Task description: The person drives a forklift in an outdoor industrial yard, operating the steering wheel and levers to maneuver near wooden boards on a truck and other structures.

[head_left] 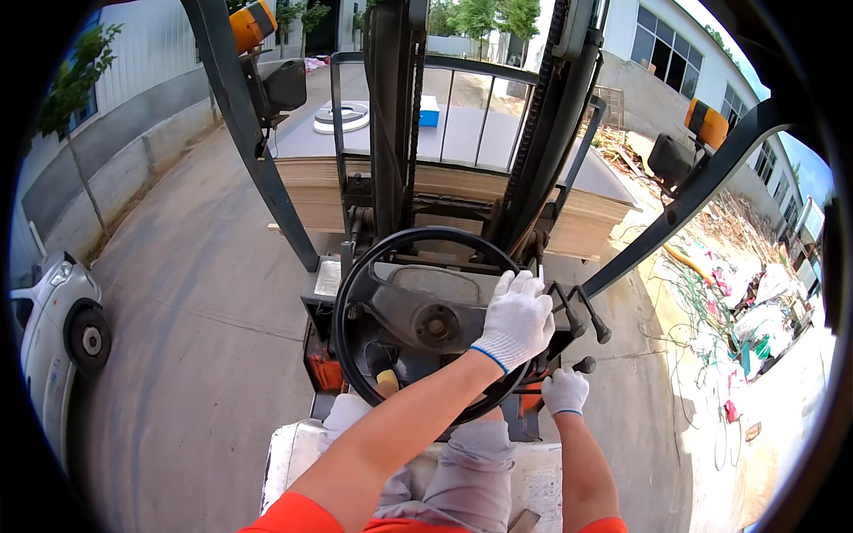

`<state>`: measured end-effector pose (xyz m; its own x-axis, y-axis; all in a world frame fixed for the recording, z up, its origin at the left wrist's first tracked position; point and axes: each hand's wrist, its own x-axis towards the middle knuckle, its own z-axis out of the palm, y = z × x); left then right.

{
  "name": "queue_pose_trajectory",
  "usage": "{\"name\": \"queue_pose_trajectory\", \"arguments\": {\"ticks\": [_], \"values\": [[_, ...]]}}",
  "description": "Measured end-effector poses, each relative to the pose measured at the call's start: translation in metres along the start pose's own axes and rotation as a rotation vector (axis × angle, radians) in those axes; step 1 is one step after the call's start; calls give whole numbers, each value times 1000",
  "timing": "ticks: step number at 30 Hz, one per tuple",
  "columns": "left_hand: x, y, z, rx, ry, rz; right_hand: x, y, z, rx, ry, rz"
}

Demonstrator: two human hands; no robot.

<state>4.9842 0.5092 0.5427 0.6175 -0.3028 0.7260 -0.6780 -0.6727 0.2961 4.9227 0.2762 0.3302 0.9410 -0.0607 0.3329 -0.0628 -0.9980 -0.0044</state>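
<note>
I sit at the controls of a forklift. My left arm reaches across the black steering wheel [343, 306]. My left hand [518, 322], in a white knit glove with a blue cuff edge, is closed on the right side of its rim. Lower and further right, my right hand [566, 392], also gloved, is curled into a fist beside a black-knobbed lever [584, 365]. What lies inside that fist is hidden. Two more black-knobbed levers [576, 323] stand just right of my left hand.
Beyond the mast [391, 115], a wide stack of boards [302, 186] carries a round white-and-grey item [342, 117] and a blue-and-white box [429, 112]. A light-coloured vehicle [53, 329] stands at left. Scrap and tangled cords [711, 329] lie along the right; walls flank both sides.
</note>
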Motion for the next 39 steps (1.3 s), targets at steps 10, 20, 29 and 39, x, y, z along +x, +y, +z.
{"name": "queue_pose_trajectory", "arguments": {"ticks": [10, 20, 29, 39], "values": [[103, -230, 94, -148, -82, 73, 328, -43, 141, -3, 21, 15], [233, -555, 118, 94, -22, -42, 665, -80, 285, -5, 33, 24], [467, -866, 264, 233, 289, -250, 962, -96, 418, 14, 51, 26], [743, -1163, 440, 205, 316, -313, 1274, -130, 557, -2, 72, 35]]}}
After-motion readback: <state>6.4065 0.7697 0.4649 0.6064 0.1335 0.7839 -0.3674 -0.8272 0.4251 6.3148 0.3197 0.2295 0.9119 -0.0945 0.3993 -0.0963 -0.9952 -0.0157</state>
